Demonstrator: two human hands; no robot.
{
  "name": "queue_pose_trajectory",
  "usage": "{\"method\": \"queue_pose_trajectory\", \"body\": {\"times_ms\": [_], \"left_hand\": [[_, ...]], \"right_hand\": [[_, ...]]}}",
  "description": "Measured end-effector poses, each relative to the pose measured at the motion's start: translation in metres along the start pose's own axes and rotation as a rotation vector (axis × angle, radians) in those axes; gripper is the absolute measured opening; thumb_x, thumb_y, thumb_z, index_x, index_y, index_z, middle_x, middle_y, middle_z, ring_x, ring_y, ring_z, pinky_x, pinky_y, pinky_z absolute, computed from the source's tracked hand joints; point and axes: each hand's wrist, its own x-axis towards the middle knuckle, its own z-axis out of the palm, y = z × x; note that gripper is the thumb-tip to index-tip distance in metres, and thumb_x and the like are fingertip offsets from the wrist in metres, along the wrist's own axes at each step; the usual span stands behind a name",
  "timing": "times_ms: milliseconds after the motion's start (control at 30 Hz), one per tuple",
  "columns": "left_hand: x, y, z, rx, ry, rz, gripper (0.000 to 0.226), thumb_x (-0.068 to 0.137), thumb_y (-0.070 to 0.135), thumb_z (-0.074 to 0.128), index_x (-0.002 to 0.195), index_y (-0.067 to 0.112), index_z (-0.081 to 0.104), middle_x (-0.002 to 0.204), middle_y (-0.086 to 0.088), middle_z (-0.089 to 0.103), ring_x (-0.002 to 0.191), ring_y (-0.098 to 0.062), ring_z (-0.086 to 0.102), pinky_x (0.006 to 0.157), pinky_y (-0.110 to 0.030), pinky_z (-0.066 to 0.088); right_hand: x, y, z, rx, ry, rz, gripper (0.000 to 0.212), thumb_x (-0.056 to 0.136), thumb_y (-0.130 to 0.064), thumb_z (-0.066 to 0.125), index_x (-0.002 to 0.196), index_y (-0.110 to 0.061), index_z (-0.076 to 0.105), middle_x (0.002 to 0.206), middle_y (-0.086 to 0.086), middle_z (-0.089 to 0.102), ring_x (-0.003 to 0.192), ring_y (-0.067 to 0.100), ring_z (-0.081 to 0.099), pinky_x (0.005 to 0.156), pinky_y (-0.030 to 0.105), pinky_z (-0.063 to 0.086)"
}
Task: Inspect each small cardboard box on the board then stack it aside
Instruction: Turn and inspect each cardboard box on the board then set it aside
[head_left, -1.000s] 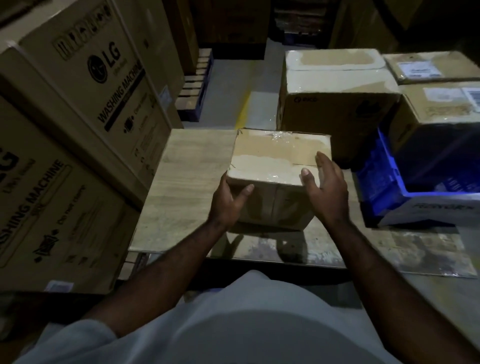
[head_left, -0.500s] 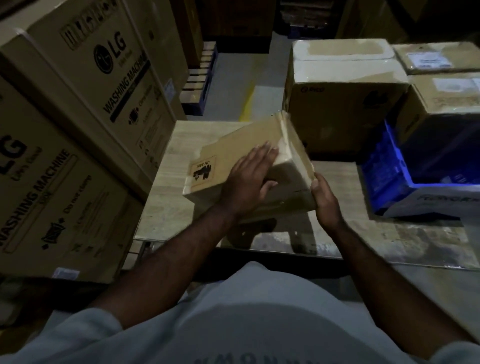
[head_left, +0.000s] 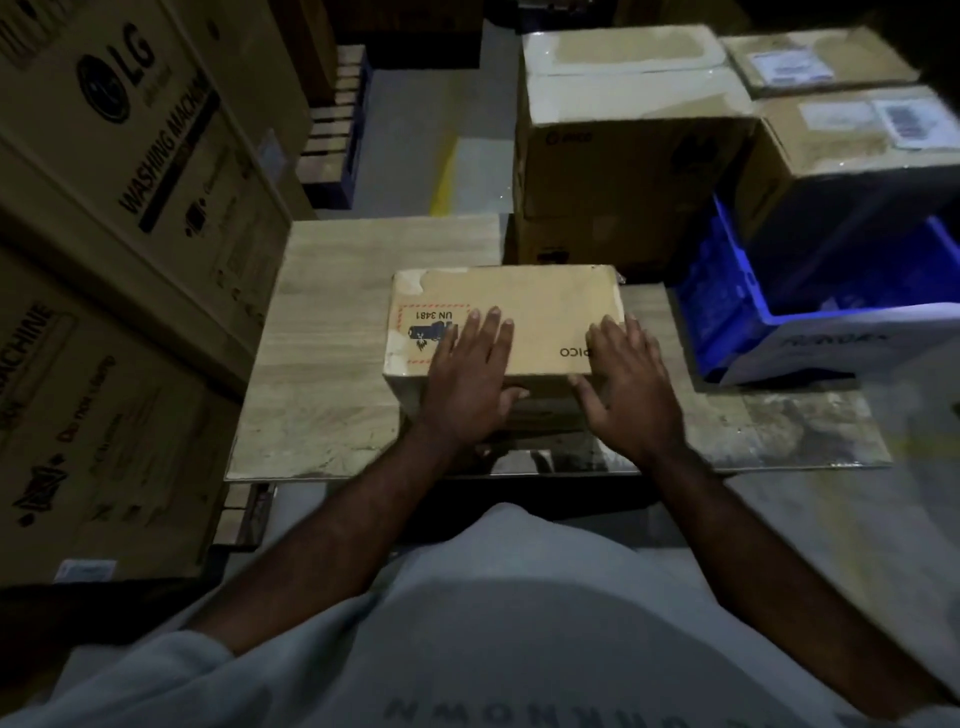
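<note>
"Head view, middle of the frame: where is the small cardboard box (head_left: 498, 312)?"

"Lying flat on the pale wooden board (head_left: 322, 374), with its broad face up. A red-bordered UN 3481 label (head_left: 418, 332) sits at the left end of that face, and the PICO print reads upside down from here."

"And the hands?"

"Both lie on top of it. The left hand (head_left: 467, 374) is flat, its fingers straight and reaching over the edge of the label, its thumb at the near edge. The right hand (head_left: 631, 384) is spread over the near right corner, its thumb dropping toward the front face. Neither one is curled round the box; they press on it and nothing more."

"So which step is this?"

"I'd judge the inspection, with this face turned up for a look. The stacking is not yet done."

"What does the next move need?"

"Probably a shift of both hands to opposite sides for a proper hold before the lift. I can't tell where the stack will go. Large taped cartons (head_left: 623, 130) stand at upper right, a blue crate (head_left: 727, 291) is at right, and LG washing-machine cartons (head_left: 130, 156) fill the left."
</note>
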Motion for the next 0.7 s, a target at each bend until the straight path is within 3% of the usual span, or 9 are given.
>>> {"method": "queue_pose_trajectory", "body": {"times_ms": [167, 500, 700], "left_hand": [[-0.005, -0.027, 0.003, 0.024, -0.047, -0.121, 0.112, 0.088, 0.085, 0.034, 0.164, 0.007, 0.007, 0.172, -0.015, 0.003, 0.159, -0.034, 0.003, 0.127, -0.054, 0.005], [-0.002, -0.024, 0.0, 0.035, -0.105, -0.122, 0.123, 0.082, 0.093, 0.03, 0.164, 0.007, 0.0, 0.173, -0.015, -0.004, 0.159, -0.033, -0.004, 0.128, -0.054, 0.003], [0.002, -0.026, -0.015, -0.07, -0.123, -0.141, 0.128, 0.072, 0.1, 0.001, 0.165, 0.013, 0.006, 0.173, -0.008, 0.0, 0.16, -0.029, -0.001, 0.128, -0.053, 0.002]], "right_hand": [[-0.002, -0.003, -0.002, -0.146, -0.042, -0.092, 0.077, 0.101, -0.057, 0.041, 0.157, -0.005, 0.04, 0.163, 0.017, 0.04, 0.155, 0.031, 0.031, 0.128, 0.049, 0.022], [-0.001, -0.003, 0.009, -0.162, 0.05, -0.094, 0.081, 0.102, -0.063, 0.041, 0.153, -0.001, 0.046, 0.159, 0.019, 0.046, 0.151, 0.032, 0.038, 0.126, 0.049, 0.024], [0.017, -0.017, -0.007, -0.228, 0.0, -0.063, 0.07, 0.104, -0.058, 0.034, 0.146, -0.006, 0.055, 0.155, 0.017, 0.052, 0.149, 0.033, 0.041, 0.124, 0.055, 0.02]]}}
